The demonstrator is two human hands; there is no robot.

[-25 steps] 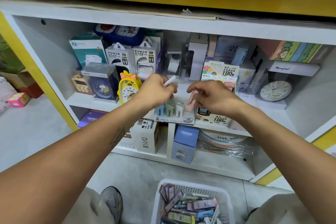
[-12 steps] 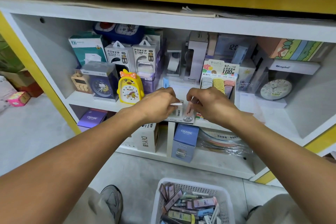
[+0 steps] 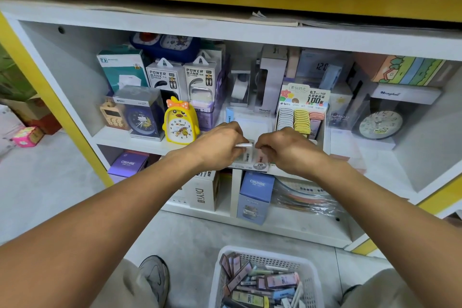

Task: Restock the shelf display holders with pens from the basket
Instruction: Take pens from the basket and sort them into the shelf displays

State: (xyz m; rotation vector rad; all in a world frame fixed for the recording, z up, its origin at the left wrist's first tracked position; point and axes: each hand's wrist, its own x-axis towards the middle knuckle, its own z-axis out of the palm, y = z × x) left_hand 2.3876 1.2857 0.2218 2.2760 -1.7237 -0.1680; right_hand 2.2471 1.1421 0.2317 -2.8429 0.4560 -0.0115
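Frankly, the risk lay in the crowding: my left hand [image 3: 220,145] pinched a slim white pen [image 3: 243,145] crosswise over the display holder [image 3: 252,157], while my right hand [image 3: 285,150] had its fingers curled down into a slot, around a pinkish pack as far as I could tell. A tilted entry could jam the pen or nudge the holder off the shelf edge [image 3: 140,144] just beneath my wrists. The yellow duck clock [image 3: 180,122] stood close beside my left knuckles. Room was open only toward me, where the basket [image 3: 262,256] sat below my forearms.
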